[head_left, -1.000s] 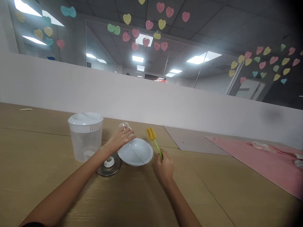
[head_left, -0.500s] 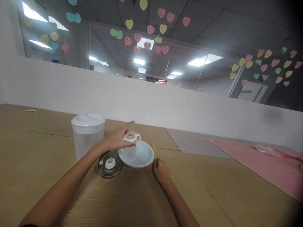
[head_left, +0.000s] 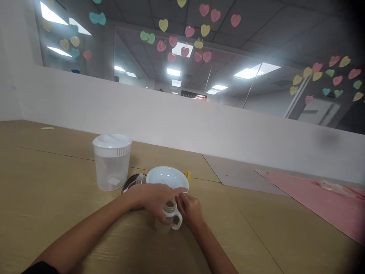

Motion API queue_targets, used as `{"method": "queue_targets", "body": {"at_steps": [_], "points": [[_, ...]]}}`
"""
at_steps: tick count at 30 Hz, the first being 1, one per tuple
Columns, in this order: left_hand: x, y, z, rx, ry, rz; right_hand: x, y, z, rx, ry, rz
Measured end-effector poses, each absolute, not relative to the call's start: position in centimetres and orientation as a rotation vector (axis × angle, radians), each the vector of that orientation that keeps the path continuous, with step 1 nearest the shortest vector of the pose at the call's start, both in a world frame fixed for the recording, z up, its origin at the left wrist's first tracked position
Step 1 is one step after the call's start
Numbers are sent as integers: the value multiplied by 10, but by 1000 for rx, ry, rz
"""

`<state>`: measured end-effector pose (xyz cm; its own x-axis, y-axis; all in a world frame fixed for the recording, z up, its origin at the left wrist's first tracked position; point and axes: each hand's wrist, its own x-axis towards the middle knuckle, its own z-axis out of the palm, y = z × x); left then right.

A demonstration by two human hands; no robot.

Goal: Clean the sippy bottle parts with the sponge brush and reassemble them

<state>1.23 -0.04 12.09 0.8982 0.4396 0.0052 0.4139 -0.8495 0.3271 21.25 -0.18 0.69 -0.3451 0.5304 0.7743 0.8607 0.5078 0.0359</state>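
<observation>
My left hand is wrapped round a baby bottle with a white handle collar, its mouth facing up, just in front of the white bowl. My right hand is closed, its fingertips by the bottle's mouth and the left thumb; what lies in its fingers is hidden. A yellow brush head shows beside the bowl's right rim, its handle out of sight. Partly behind my left wrist lies a round metal tray, with a clear nipple-shaped piece on it.
A translucent tub with a white lid stands behind the tray. A pink cloth covers the table at the right. The white wall rises behind the table, with a window above it.
My left hand has brought the bottle from above the bowl down towards me, in front of it. My right hand has come in beside the bottle. The view has shifted slightly.
</observation>
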Motion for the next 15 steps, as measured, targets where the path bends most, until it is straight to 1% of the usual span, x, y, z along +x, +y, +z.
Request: {"method": "queue_targets", "body": {"at_steps": [8,12,15], "points": [[20,4,114,2801,707,49,212,4,-3,-1140,-2034,-545],[6,23,114,2768,719,164,212,6,-3,-1184,-1894,-519],[-12,46,112,2791,991,361,214,6,3,-1254,-1690,-390]]}}
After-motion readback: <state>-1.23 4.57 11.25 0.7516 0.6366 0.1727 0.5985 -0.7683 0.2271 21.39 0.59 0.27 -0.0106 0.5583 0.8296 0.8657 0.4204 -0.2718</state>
